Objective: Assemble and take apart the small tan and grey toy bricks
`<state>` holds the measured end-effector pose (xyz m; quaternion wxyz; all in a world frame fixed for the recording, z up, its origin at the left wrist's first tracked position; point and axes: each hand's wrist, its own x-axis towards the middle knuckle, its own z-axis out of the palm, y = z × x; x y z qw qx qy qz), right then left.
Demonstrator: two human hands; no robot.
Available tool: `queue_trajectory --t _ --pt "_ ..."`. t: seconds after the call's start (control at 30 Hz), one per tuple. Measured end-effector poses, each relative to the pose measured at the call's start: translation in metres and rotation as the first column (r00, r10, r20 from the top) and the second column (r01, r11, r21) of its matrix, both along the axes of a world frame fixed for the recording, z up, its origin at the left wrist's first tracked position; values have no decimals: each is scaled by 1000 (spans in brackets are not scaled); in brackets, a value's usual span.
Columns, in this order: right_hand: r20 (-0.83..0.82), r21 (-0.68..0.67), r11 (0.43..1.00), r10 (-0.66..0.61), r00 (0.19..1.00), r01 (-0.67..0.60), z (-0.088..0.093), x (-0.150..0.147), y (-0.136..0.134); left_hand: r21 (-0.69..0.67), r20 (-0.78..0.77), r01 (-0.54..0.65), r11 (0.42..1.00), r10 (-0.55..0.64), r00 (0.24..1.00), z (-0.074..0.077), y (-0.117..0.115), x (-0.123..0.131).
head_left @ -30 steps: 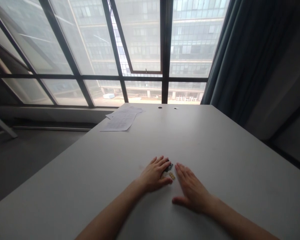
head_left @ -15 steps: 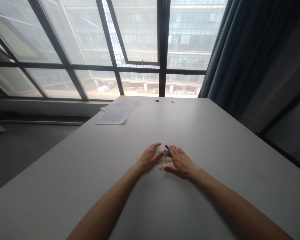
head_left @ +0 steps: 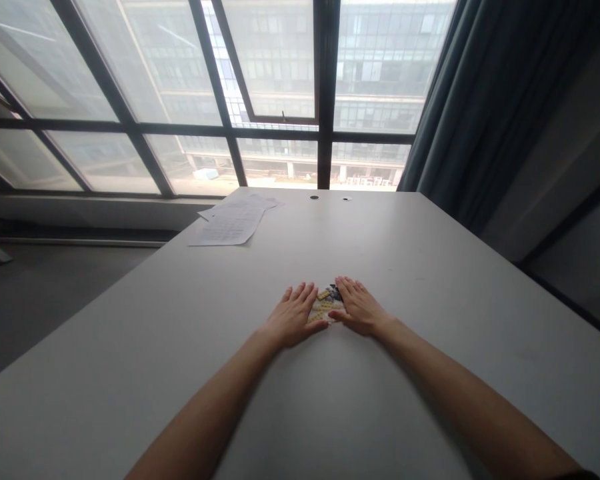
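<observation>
Between my hands on the white table lies a small heap of little yellow, white and black pieces (head_left: pixel 324 305), perhaps building bricks; their exact kind is too small to tell. My left hand (head_left: pixel 294 313) rests flat at the heap's left side, fingers stretched forward and thumb along its near edge. On the other side my right hand (head_left: pixel 359 307) lies flat, its fingertips by the dark pieces and its thumb pointing left over the near part. Both hands partly cover the heap's sides.
Loose printed sheets of paper (head_left: pixel 233 223) lie at the table's far left. Two round holes, one of them the dark hole (head_left: pixel 315 197), are near the back edge of the table (head_left: pixel 405 267). Behind are tall windows, with a dark curtain (head_left: pixel 460 120) at the right.
My left hand has turned from a curled, sideways pose to lying flat with fingers forward. My right hand has shifted slightly away from me. The pieces sit closer together.
</observation>
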<state>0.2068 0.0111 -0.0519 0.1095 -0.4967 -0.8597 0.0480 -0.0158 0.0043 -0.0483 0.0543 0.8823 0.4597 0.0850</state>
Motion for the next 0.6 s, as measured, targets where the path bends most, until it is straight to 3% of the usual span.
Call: queue_trajectory --t 0.23,0.37,0.6 --pt "-15 13 1000 -12 1000 12 -5 13 -21 51 91 -105 993 100 991 -5 8 3" --pt "24 -13 995 -101 995 102 -6 10 -23 95 166 -172 980 155 974 -5 7 4" --pt "-15 10 986 -165 986 165 -4 4 -16 151 286 -178 972 129 950 2 -2 -5"
